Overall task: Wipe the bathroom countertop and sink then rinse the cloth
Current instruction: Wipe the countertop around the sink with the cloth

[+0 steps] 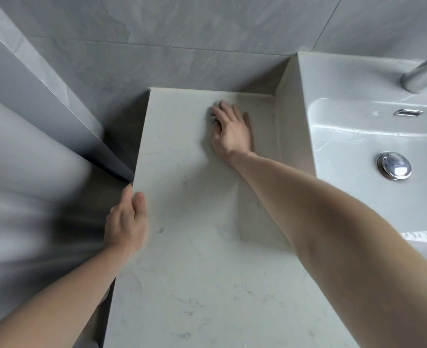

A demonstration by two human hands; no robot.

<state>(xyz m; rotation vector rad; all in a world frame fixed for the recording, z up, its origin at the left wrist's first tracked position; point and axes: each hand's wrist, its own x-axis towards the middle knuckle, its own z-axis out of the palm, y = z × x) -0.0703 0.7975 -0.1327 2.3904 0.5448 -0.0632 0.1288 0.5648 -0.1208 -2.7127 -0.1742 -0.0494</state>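
Observation:
A pale marble countertop (194, 259) runs from the near edge to the tiled back wall. My right hand (231, 130) lies palm down on its far part and presses a small grey cloth (213, 117). Only a bit of the cloth shows past the fingertips, so its size is hidden. My left hand (128, 219) rests on the countertop's left edge, thumb on top and fingers over the side. To the right sits the raised white sink (345, 136) with a chrome drain plug (393, 165) in the basin.
A chrome faucet spout (423, 74) reaches in from the upper right above the basin, over an overflow slot (408, 112). Grey tiled wall (182, 46) closes the back. A blurred pale shape (23, 184) fills the left, beside a dark gap along the counter.

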